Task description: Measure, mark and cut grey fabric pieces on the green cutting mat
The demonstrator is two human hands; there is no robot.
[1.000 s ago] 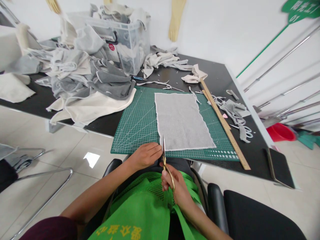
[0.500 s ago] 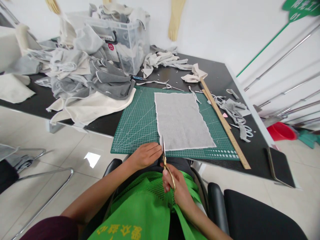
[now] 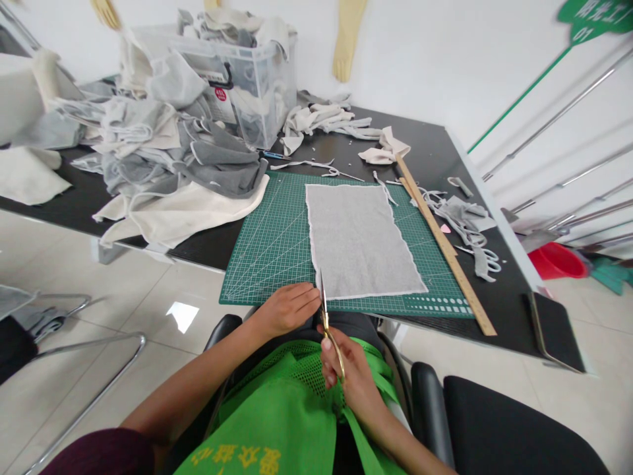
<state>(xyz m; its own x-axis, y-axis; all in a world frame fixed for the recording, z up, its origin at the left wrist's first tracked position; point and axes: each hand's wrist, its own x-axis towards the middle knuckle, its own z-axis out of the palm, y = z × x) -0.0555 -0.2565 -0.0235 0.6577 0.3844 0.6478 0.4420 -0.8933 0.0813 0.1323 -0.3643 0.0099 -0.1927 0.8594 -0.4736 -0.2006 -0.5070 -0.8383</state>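
Note:
A grey rectangular cloth (image 3: 363, 241) with pale, uneven edges lies flat on a green cutting mat (image 3: 262, 251). My left hand (image 3: 293, 307) is at the cloth's near left corner, fingers pressed together over its edge; the thumb is hidden underneath. Gold-handled scissors (image 3: 325, 310) are in my right hand (image 3: 346, 363), its fingers in and around the handles. Their blades point away from me along the cloth's left edge, close beside my left fingertips. The blades look nearly closed, and the cloth between them cannot be made out.
A wooden ruler (image 3: 440, 241) lies along the mat's right side. Beyond it are white-handled scissors (image 3: 487, 260), fabric scraps (image 3: 459, 218) and a phone-like black slab (image 3: 556, 333). Heaped cloths (image 3: 148, 138) and a clear plastic box (image 3: 262, 86) stand at the back left.
The scissors and my right hand have shifted very slightly, with the blades a touch further left. My left hand and the cloth stay in place.

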